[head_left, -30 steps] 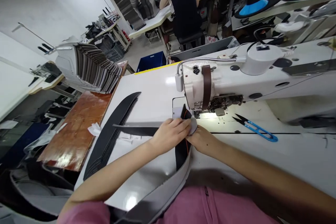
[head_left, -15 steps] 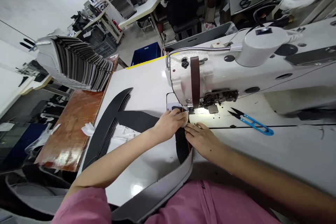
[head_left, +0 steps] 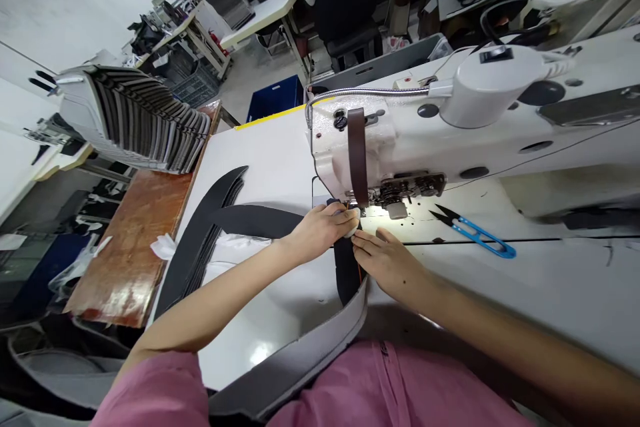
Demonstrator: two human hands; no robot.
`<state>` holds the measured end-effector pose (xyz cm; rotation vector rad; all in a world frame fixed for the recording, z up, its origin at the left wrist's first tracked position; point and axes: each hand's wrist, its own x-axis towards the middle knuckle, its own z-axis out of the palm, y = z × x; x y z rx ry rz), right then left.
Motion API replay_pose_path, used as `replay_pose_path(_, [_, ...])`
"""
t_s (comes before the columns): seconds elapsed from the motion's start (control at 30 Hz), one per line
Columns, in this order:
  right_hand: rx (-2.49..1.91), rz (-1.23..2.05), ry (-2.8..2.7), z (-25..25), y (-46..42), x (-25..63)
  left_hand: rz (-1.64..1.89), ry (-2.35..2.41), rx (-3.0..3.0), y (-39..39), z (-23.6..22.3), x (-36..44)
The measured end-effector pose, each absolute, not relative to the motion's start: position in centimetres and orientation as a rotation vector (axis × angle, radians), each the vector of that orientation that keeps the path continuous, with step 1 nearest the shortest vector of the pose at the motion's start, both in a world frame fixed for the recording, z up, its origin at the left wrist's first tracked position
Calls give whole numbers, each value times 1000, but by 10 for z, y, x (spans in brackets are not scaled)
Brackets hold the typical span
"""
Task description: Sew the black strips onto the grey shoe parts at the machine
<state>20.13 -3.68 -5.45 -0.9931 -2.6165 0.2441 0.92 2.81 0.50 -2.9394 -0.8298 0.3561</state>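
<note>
A black fabric piece (head_left: 346,273) with an orange line lies under the head of a white sewing machine (head_left: 400,147). My left hand (head_left: 323,230) is closed on its upper part beside the needle area; something small and whitish shows at the fingertips. Flat on the right edge of the piece lies my right hand (head_left: 387,260), fingers stretched out and close to the left fingertips. From the black piece a long grey padded strip (head_left: 320,340) curves down toward my lap. The needle and presser foot are mostly hidden.
Blue thread snips (head_left: 475,233) lie right of the needle area. Stacked black curved pieces (head_left: 200,233) are on the table's left. Beyond stand a brown wooden table (head_left: 130,240), a pile of grey panels (head_left: 135,117) and a blue crate (head_left: 275,100). A person (head_left: 343,0) sits farther back.
The view has shifted slightly, so the machine and table appear a little farther left. Both hands stay at the black fabric piece, with hardly any movement.
</note>
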Motion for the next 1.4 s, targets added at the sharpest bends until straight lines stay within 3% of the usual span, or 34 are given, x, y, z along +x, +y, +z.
replay_pose_path(0.57, [-965,277,-2570,-54,-24,215,475,-984,-3029,41,11,24])
replay_pose_path(1.4, [-1031,-158,-2579,-59,-19,213,593,-1239,-2934,35,24,51])
